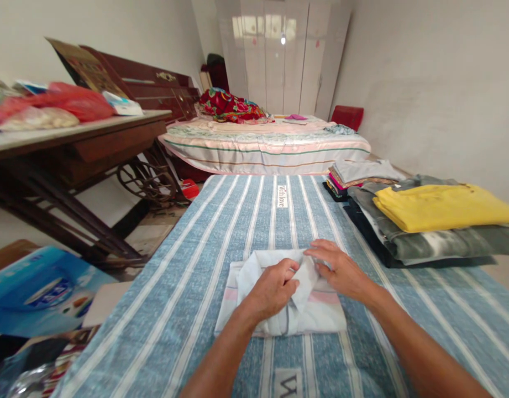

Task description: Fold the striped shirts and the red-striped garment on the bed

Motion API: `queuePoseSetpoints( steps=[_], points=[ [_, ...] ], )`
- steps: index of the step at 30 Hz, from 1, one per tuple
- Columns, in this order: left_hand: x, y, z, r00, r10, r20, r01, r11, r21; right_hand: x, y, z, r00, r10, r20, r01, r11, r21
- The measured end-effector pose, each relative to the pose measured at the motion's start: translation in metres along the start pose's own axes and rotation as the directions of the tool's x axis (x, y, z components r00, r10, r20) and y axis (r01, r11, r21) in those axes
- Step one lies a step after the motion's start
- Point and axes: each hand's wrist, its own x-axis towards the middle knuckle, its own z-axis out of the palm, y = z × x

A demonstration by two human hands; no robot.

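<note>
- Left hand [273,287] arches palm-down over the folded pale shirt [295,319], fingers curled; whether they pinch fabric, I cannot tell.
- Right hand [341,271] angles inward, loosely open, fingertips at the collar [306,281].
- Shirt lies on striped blue cloth [183,287], partly hidden by the left hand.
- Bottom edge crops both forearms [223,351].

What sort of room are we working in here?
Likely a bedroom in a home: beyond the blue striped cloth are a bed with a dark headboard and a tall, pale wardrobe.
</note>
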Motion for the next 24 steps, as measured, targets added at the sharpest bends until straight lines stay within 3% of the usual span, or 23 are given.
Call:
queuePoseSetpoints(
  steps=[3,7,16,22,24],
  points=[
    [0.001,0.0,0.001,1.0,-0.007,-0.012,0.007,1.0,0.006,0.025,-0.001,-0.004,0.979,-0.079,0.187,0.078,0.997,0.012],
    [0.001,-0.002,0.002,0.999,-0.009,-0.033,0.008,1.0,-0.016,0.054,0.001,-0.01,0.917,-0.083,0.39,0.044,0.993,0.109],
    [0.007,-0.016,0.01,0.998,-0.012,-0.059,0.006,0.994,-0.11,0.082,0.0,-0.018,0.837,-0.149,0.527,0.014,0.968,0.25],
    [0.009,-0.016,0.013,0.998,-0.007,-0.067,-0.01,0.97,-0.245,0.072,0.004,-0.023,0.834,-0.123,0.538,-0.062,0.948,0.313],
    [0.01,-0.016,0.014,0.996,-0.018,-0.085,-0.004,0.968,-0.252,0.067,0.006,-0.019,0.852,-0.102,0.513,-0.088,0.939,0.333]
  ],
)
